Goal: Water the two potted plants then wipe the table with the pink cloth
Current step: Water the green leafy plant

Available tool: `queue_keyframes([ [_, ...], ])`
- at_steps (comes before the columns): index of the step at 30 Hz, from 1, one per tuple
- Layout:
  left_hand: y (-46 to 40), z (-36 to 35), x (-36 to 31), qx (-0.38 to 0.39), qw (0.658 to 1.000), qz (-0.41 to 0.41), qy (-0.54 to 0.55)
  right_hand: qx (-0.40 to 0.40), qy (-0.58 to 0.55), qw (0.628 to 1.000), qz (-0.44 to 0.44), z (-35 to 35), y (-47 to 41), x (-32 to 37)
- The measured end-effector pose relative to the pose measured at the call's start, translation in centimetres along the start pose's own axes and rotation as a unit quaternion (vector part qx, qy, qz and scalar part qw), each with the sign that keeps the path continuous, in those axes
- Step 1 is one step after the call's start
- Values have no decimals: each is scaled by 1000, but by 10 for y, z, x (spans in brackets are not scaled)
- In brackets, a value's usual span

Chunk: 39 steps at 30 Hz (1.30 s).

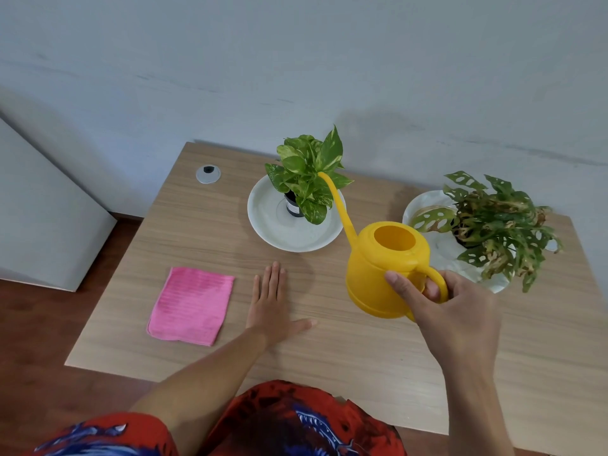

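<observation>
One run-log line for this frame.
phase: watering left plant | right hand grips yellow watering can, spout at leaves | left hand flat on table | pink cloth untouched

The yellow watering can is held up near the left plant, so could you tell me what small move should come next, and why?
Probably tip the yellow watering can a little further. The right hand grips its handle, and the spout tip already sits among the left plant leaves above its pot, yet no water is visibly flowing.
</observation>
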<state>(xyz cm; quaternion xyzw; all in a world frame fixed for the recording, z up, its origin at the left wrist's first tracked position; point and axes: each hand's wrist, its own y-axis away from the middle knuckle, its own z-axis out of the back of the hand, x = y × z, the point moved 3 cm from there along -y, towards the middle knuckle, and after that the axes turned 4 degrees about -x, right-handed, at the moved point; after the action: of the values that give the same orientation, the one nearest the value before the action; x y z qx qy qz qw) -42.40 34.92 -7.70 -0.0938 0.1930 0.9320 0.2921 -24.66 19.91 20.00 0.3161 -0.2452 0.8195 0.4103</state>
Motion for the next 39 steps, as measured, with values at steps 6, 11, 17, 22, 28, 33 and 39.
queue_keyframes([
  [6,1,1,0,-2,1000,5,11,-1,7,1000,1,2,5,-7],
  [11,0,0,0,-1,1000,4,6,-11,11,1000,-3,5,4,-6],
  [17,0,0,0,0,1000,1,5,-20,2,1000,-4,9,-2,-1],
  [22,0,0,1,-1,1000,-3,1,-26,-11,1000,2,8,-11,6],
  [28,1,1,0,-6,1000,-1,4,-30,-4,999,37,3,-20,19],
  [33,1,2,0,-14,1000,-4,12,-27,-17,999,39,-4,-28,29],
  [39,2,3,0,-9,1000,-6,12,-25,-44,998,47,-14,-29,33],
])
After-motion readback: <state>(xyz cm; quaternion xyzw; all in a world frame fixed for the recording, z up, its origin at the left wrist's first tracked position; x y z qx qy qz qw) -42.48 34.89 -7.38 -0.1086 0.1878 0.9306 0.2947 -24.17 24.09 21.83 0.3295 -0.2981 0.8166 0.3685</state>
